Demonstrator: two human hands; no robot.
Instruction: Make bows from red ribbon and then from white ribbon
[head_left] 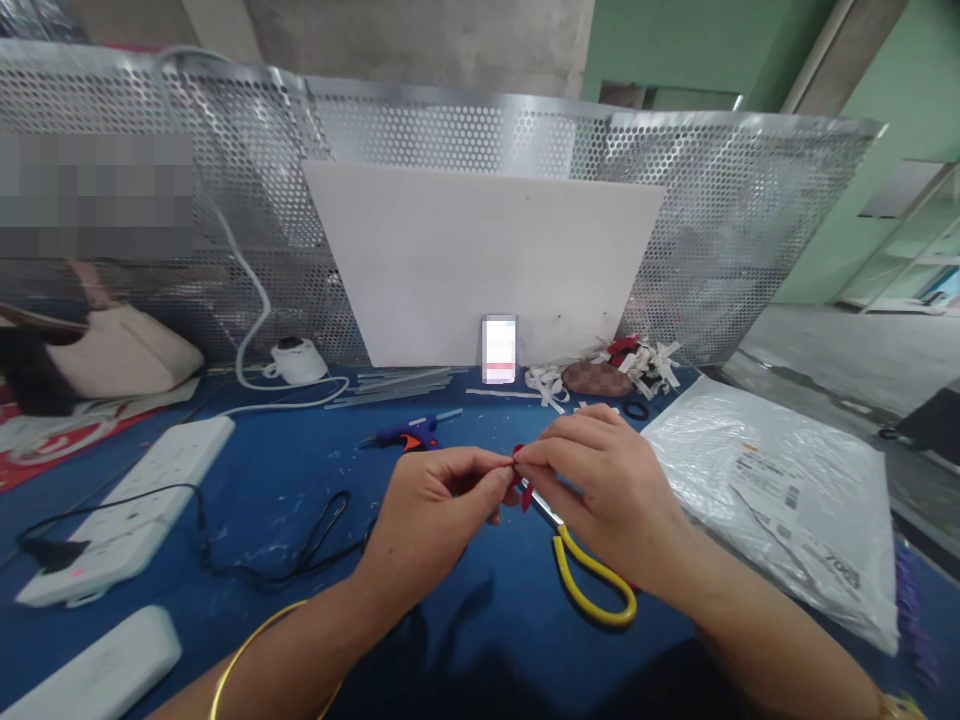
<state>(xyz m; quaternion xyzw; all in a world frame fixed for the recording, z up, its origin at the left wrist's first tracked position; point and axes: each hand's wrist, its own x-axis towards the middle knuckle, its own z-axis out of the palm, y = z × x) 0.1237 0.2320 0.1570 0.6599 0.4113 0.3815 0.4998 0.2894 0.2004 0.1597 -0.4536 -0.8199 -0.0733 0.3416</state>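
A small piece of red ribbon (527, 497) is pinched between my two hands in the middle of the view, most of it hidden by fingertips. My left hand (442, 495) is closed on it from the left, thumb against forefinger. From the right, my right hand (592, 470) grips the same piece with its fingertips. Below the hands, scissors (596, 590) with yellow handles lie on the blue table (480, 620), their blades partly covered by my right hand. A blue hot glue gun (409, 432) with an orange trigger rests just beyond my left hand.
White power strips (161, 500) and a black cable (262, 575) occupy the left. Grey glue sticks (405, 383) lie at the back beside a lit phone (499, 350), which leans on a white board (495, 260). Ribbon scraps (649, 365) and a plastic mailing bag (787, 500) are at the right.
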